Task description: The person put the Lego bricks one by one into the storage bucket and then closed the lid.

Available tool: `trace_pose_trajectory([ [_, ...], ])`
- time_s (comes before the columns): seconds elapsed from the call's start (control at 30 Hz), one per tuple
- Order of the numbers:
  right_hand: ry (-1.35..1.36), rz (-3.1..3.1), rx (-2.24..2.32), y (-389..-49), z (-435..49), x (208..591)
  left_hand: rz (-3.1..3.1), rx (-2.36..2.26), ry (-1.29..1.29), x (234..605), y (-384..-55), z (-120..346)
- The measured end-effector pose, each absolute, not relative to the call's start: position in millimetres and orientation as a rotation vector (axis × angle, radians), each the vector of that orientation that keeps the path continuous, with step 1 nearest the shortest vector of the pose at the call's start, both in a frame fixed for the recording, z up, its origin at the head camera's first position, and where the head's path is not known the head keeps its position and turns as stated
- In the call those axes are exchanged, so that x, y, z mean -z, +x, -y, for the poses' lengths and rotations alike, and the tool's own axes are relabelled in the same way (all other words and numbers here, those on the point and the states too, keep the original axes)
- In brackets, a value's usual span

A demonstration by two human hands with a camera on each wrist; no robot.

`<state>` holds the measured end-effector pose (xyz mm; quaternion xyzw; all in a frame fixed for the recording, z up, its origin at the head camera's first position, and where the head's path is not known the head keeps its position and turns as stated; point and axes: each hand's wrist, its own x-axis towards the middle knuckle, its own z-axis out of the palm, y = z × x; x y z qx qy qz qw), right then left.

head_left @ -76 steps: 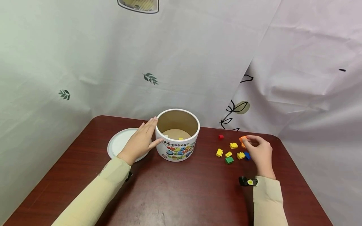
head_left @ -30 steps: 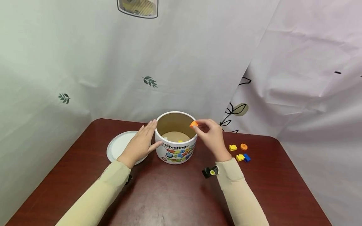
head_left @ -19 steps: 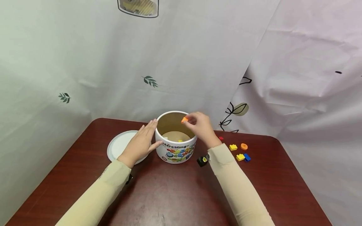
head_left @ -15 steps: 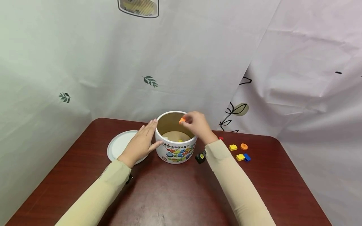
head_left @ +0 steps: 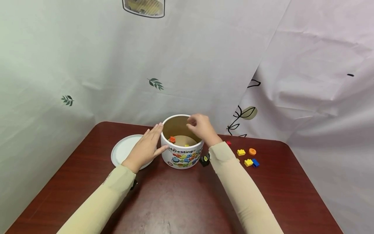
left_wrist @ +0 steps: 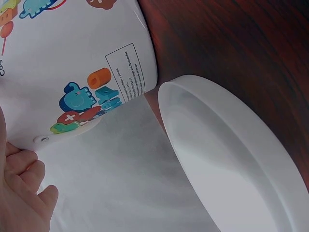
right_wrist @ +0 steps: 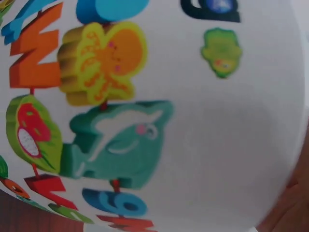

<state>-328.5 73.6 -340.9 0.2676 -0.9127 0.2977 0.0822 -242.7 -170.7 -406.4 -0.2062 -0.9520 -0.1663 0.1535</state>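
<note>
A white printed bucket (head_left: 187,159) stands uncovered on the dark red table. With straight fingers, my left hand (head_left: 146,147) touches its left side, the thumb lying toward the front. My right hand (head_left: 203,128) is over the bucket's right rim, its fingers loosely bent and nothing seen between them. An orange toy brick (head_left: 172,139) is inside the bucket at the left, and part of a yellow piece (head_left: 186,145) shows on the bottom. In the right wrist view, the bucket's printed wall (right_wrist: 207,145) fills most of the picture.
Left of the bucket lies a white round lid (head_left: 121,150), partly behind my left hand. On the right are yellow bricks (head_left: 241,152), a blue brick (head_left: 255,163), an orange round piece (head_left: 252,151) and a red piece (head_left: 229,143). A pale cloth (head_left: 187,65) hangs behind the table.
My right hand picked up the orange brick from the right, carried it left over the bucket and let go. The brick now lies inside. My left hand has stayed at the bucket.
</note>
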Motion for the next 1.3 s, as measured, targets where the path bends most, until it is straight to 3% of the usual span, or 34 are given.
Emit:
trace_pose_trajectory([
  [0.57, 0.677, 2.235, -1.235, -290, -133, 344, 2.717, 0.483, -0.589, 408, -244, 171],
  [1.3, 0.015, 2.389, -1.188, -263, -253, 383, 2.715, 0.472, -0.587, 406, -243, 169],
])
